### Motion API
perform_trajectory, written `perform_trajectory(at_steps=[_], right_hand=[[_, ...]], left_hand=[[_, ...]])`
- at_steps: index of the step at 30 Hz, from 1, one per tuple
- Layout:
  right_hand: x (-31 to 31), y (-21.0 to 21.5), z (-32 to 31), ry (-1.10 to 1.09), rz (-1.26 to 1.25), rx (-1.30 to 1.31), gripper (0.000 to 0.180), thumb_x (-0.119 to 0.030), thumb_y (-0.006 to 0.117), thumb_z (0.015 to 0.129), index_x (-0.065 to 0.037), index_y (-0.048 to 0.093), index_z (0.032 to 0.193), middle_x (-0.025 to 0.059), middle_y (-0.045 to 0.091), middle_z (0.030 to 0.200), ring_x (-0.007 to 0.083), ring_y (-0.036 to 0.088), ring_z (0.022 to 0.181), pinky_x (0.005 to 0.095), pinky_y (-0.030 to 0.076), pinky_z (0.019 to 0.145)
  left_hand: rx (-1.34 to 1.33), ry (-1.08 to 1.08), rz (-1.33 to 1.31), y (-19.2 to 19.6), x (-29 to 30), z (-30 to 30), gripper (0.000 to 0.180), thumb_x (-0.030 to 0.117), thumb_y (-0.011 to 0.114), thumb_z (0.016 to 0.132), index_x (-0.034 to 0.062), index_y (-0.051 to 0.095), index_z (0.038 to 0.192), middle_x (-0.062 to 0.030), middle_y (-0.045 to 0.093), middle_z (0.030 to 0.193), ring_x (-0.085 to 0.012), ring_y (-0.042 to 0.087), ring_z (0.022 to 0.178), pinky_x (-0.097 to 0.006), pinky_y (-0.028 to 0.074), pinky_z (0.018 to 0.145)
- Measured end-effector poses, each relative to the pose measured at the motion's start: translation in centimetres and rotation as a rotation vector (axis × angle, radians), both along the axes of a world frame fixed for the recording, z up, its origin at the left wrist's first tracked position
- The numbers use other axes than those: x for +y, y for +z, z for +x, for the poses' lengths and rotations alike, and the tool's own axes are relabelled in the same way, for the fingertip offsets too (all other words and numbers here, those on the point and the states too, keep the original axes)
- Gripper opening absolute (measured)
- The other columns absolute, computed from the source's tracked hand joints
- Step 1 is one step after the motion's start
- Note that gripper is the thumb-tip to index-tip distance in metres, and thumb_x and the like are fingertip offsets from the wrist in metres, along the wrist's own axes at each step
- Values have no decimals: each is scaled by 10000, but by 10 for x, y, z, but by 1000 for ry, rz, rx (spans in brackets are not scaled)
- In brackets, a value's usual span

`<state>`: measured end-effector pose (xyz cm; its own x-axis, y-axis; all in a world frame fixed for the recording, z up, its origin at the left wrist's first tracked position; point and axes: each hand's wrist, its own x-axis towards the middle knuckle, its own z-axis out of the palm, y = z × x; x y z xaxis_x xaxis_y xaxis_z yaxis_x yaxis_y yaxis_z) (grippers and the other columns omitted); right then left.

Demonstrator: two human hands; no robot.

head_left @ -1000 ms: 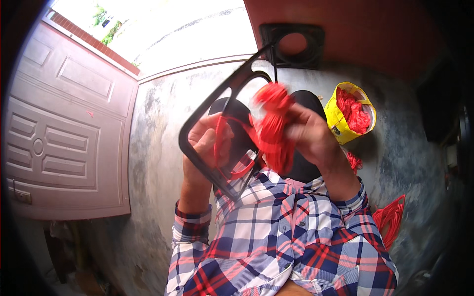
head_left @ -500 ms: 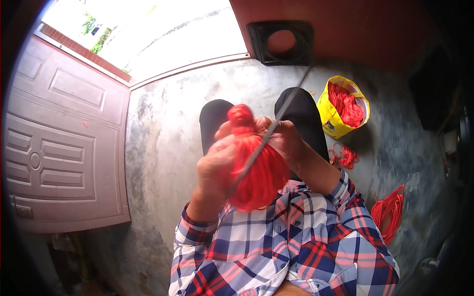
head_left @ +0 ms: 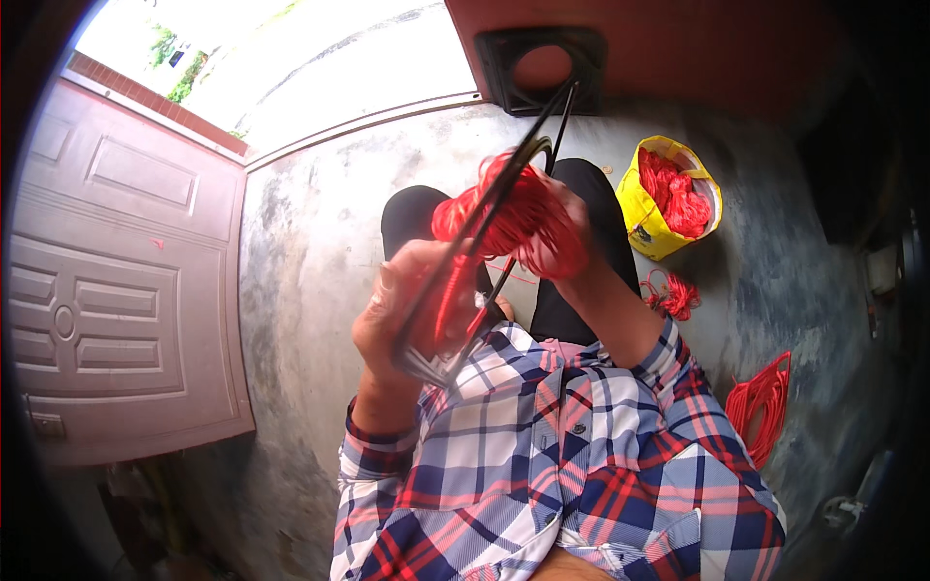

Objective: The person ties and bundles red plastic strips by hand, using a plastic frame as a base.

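Red, fine-stranded and looped: bundle of cord [head_left: 513,218], held up in front of the dark-clad knees [head_left: 412,211]. Right hand [head_left: 567,254], at the bundle's right side: grip closed on the strands. Left hand [head_left: 387,300], at the bundle's lower left, partly behind a black frame [head_left: 528,150]: blurred; grip open or closed, cannot tell. Frame tilted, seen nearly edge-on, one bar crossing before the bundle. To the right, on the grey floor [head_left: 310,242]: yellow bag [head_left: 647,221], top open, containing more red cord [head_left: 678,201]; nearer the body, loose red tangle [head_left: 678,295] and red coil [head_left: 760,407], lying apart. Near the red wall [head_left: 697,58]: black square piece [head_left: 496,82] with round opening. At far left: panelled door [head_left: 126,261].
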<state>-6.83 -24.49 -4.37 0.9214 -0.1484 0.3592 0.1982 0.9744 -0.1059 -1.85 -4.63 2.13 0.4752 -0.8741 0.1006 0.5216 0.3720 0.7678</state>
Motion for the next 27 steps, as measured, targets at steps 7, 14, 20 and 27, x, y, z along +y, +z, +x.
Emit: perform_trajectory(at_steps=[7,14,20,27], right_hand=[[-9,27,-7,128,-163,-519,530,-478,573,907,-6,530,1143,120,619,1043,285,617,1022,460,474,976],[5,57,-24,-170,-250,45,618,-542,338,991,11,511,1205,189,639,1061,308,623,1028,437,419,1006],[22,38,-35,-30,-353,-3,576,-499,365,999,34,516,1153,185,636,821,304,649,796,444,503,854],[23,31,-39,-70,-392,-6,562,-479,373,1003,50,515,1130,195,622,768,278,643,696,409,521,805]], left_hand=[[28,123,70,-2,8,18,323,108,548,953,41,542,1269,-162,596,1007,-124,546,608,-210,388,356],[-144,355,222,19,5,6,501,176,619,931,60,453,1390,-89,627,914,-61,468,528,-166,334,380],[-76,135,135,9,25,28,615,176,591,943,70,295,1471,-78,517,808,-62,420,507,-179,328,374],[-133,122,52,1,24,35,424,158,565,957,137,416,1353,-84,509,800,-69,397,488,-181,319,356]])
